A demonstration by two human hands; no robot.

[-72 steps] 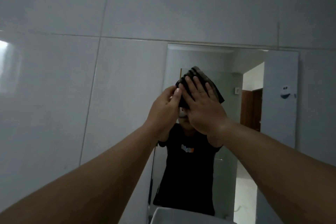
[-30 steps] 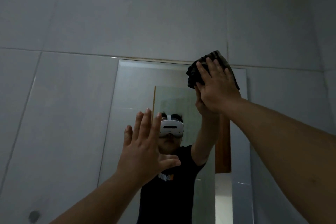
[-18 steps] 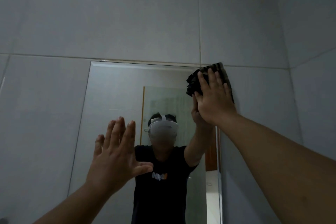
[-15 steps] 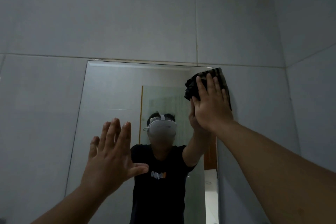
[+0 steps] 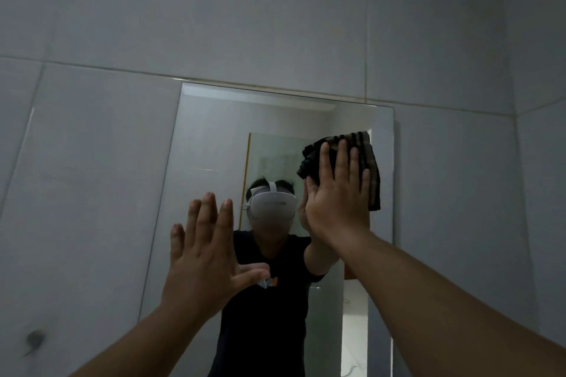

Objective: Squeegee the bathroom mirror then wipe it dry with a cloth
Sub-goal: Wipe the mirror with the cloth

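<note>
The right hand lies flat with its fingers spread, palm pressing a dark striped cloth against the mirror; the hand does not clench the cloth but pins it to the glass, and the fabric bunches out above the fingertips and hangs down past the little-finger side of the palm; the cloth sits in the upper right part of the mirror, close to its right edge and a little below its top edge. The left hand is released, fingers splayed and thumb stretched out toward the right forearm; it holds nothing, and it stands lower than the cloth-pressing hand and well to its left, over the lower left portion of the glass; whether the palm touches the mirror cannot be told. Between the two hands the mirror shows the reflection of a person in a black T-shirt wearing a white headset; the reflected arm meets the pressing hand at the cloth. Grey wall tiles surround the mirror above and on both sides; a dark smudge marks the tile far below and left of the open hand.
</note>
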